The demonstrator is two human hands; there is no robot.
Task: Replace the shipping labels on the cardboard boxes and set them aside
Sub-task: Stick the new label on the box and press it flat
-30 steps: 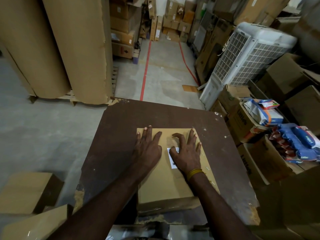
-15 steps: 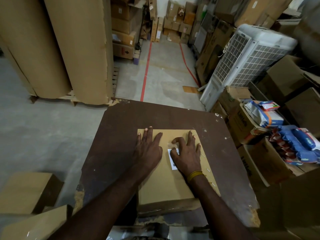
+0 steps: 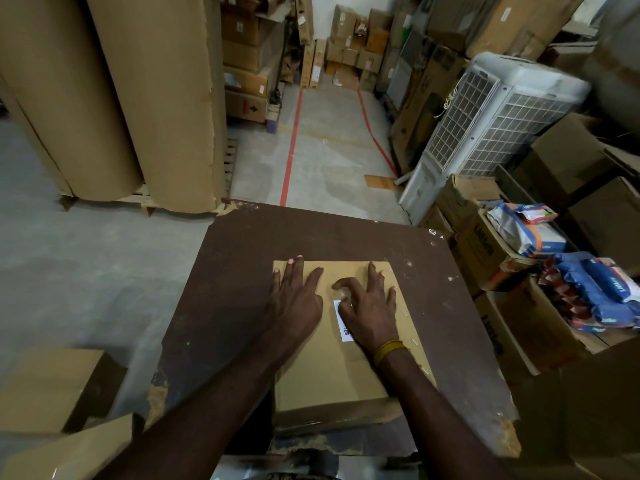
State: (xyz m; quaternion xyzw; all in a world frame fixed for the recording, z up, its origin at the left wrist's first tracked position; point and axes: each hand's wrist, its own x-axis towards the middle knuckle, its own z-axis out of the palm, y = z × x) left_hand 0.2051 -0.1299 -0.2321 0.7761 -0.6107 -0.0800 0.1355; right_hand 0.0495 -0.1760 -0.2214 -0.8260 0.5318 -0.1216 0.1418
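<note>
A flat cardboard box [image 3: 332,368] lies on the dark brown table [image 3: 242,271]. A white shipping label [image 3: 342,320] with a barcode is stuck on its top, mostly covered by my right hand. My left hand [image 3: 294,299] lies flat on the box's left part, fingers straight and reaching its far edge. My right hand [image 3: 369,306] presses on the label, with the index finger bent and the other fingers spread on the box. A yellow band circles the right wrist.
Two cardboard boxes [image 3: 48,389] sit on the floor at lower left. Open boxes with blue and white packets [image 3: 588,292] stand right of the table. A white air cooler [image 3: 485,129] is behind them. Large brown paper rolls [image 3: 138,98] stand at left.
Both hands stay on the box. The right hand has shifted slightly over the label, its fingers moving a little; the left hand is nearly unchanged.
</note>
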